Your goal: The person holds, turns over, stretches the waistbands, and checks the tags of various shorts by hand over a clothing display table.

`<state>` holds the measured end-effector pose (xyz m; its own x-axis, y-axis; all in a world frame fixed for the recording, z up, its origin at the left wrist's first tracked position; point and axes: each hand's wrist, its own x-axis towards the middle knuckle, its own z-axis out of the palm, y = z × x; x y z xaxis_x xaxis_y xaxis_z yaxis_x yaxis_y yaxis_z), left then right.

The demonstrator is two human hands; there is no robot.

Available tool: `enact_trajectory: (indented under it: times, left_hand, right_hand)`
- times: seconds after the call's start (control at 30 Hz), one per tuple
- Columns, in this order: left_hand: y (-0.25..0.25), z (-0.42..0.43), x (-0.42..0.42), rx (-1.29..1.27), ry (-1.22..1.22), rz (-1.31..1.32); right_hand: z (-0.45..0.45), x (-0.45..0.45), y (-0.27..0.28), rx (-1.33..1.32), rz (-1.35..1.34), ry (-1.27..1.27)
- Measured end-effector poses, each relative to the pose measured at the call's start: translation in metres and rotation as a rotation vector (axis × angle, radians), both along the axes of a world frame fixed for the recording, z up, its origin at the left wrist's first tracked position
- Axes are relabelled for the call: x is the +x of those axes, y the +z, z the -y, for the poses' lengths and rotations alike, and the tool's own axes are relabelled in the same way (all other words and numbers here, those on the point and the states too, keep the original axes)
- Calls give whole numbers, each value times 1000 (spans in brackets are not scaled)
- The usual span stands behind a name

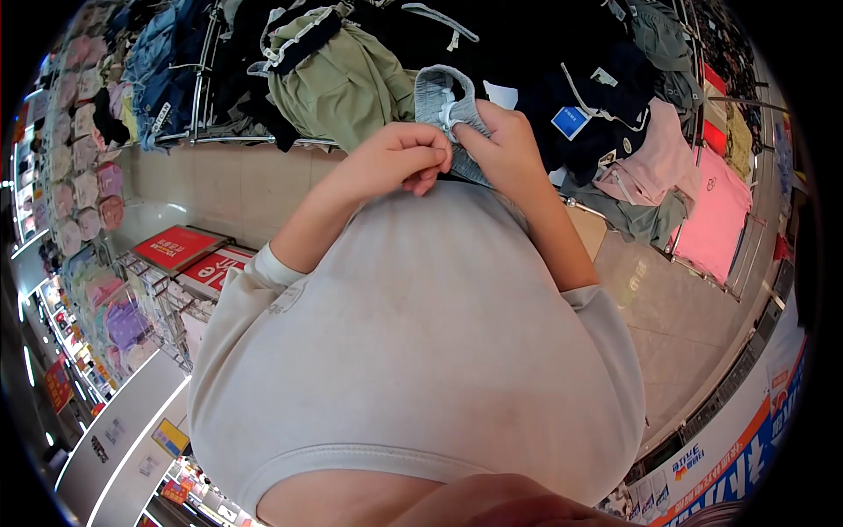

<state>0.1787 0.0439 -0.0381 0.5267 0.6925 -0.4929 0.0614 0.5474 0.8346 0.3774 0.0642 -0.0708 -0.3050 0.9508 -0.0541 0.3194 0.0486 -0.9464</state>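
Observation:
Both my hands meet at a pair of grey pants with a gathered elastic waistband and a white drawstring. My right hand is closed on the waistband, thumb pressed near the drawstring. Just left of it, my left hand has its fingers curled together close beside the drawstring; what is between those fingers is hidden. Olive green pants with a dark waistband lie to the left of the grey pair. Dark navy clothing with a blue tag lies to the right.
A metal-railed display of piled clothes stands in front of me. Pink garments lie at its right end. Red sale signs stand on the left, near racks of packaged goods. Tiled floor shows to the right.

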Motion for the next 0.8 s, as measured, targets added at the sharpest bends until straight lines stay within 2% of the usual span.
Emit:
enact_trajectory:
  times: [0.03, 0.07, 0.13, 0.17, 0.23, 0.33, 0.37, 0.43, 0.57, 0.63, 0.77, 0.8]
  left_hand:
    - [0, 3, -1, -75, 54, 192]
    - [-1, 5, 0, -73, 52, 192]
    - [-5, 8, 6, 100, 313, 293]
    - [-8, 7, 9, 103, 310, 294]
    - [-11, 5, 15, 316, 468, 248]
    - [-2, 3, 22, 212, 531, 287]
    - [0, 3, 21, 213, 531, 288]
    - [1, 3, 19, 24, 515, 340]
    - [-14, 2, 11, -14, 459, 394]
    - [-16, 3, 9, -94, 370, 350]
    - [-9, 9, 16, -176, 415, 263]
    - [-13, 13, 16, -225, 326, 254]
  right_hand:
    - [0, 1, 0, -3, 5, -2]
    - [0, 2, 0, 0, 5, -3]
    - [0, 2, -2, -10, -47, 11]
    - [1, 1, -3, -7, -46, 9]
    - [4, -1, -6, -26, -184, 18]
    - [3, 1, -8, -35, -106, 57]
    - [3, 0, -8, -34, -106, 57]
    - [3, -1, -8, -37, -137, 29]
    - [5, -2, -9, -66, -147, -27]
    - [6, -2, -16, -106, -131, -15]
    - [7, -5, -18, -112, -187, -63]
    - [3, -4, -15, -162, -286, -167]
